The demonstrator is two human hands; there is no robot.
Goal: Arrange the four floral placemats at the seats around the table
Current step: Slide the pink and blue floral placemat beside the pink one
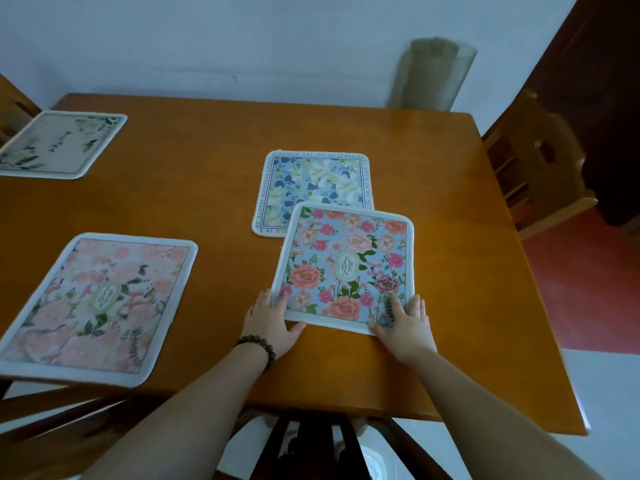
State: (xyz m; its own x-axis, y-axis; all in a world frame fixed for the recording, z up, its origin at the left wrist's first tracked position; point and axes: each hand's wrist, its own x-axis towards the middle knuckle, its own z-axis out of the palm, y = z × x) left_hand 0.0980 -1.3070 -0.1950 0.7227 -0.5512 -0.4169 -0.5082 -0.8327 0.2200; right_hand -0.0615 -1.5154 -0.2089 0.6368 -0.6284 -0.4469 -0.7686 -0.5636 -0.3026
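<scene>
Four floral placemats lie on the wooden table [433,209]. A blue mat with pink roses [346,261] sits near the front right; its far edge overlaps a blue-and-white mat [311,181] behind it. My left hand [272,322] grips its near left corner, thumb under the edge. At the near right corner my right hand [405,323] holds the same mat, fingers on top. A pale pink mat [100,303] lies at the front left. A cream mat with green leaves [62,143] rests at the far left.
One wooden chair [533,161] stands at the table's right side, another chair back [14,109] at the far left. A chair back [311,441] is just below the table's near edge. A roll of mesh [433,74] leans on the wall behind.
</scene>
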